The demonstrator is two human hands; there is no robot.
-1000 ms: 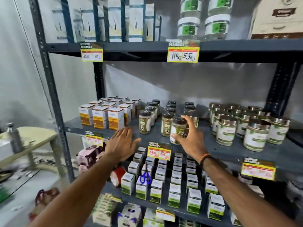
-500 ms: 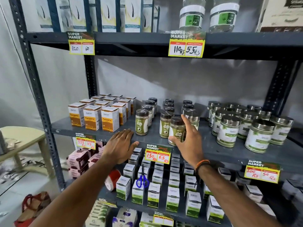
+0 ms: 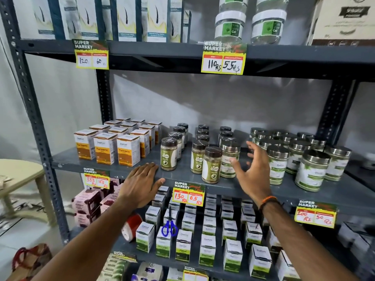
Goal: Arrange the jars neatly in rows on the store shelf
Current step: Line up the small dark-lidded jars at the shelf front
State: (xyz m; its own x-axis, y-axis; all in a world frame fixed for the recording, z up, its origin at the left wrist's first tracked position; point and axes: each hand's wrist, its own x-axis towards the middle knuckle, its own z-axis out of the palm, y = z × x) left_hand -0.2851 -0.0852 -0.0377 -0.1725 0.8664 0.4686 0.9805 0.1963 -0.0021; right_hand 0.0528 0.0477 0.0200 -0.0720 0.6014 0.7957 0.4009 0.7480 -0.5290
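Observation:
Small brown-lidded jars stand in three rows on the middle grey shelf (image 3: pixel 233 188). One brown-lidded jar (image 3: pixel 211 164) stands forward of its row near the shelf's front edge, next to a steel-lidded jar (image 3: pixel 230 160). My right hand (image 3: pixel 253 171) hovers just right of these two, fingers spread, holding nothing. My left hand (image 3: pixel 142 184) rests flat on the shelf's front edge, left of the front jar (image 3: pixel 168 154) of the left row. Larger steel-lidded jars (image 3: pixel 311 170) crowd the shelf's right side.
Orange turmeric boxes (image 3: pixel 105 148) fill the shelf's left end. Price tags (image 3: pixel 188 193) hang along the shelf fronts. Below sit rows of small green boxes (image 3: pixel 207 250) and blue scissors (image 3: pixel 170 229). The upper shelf holds tall boxes and gel tubs (image 3: pixel 229 27). A pale stool (image 3: pixel 19 175) stands left.
My right hand let go of the brown-lidded jar, leaving it standing near the shelf front, and drew back to the right with fingers spread. My left hand stayed on the shelf edge.

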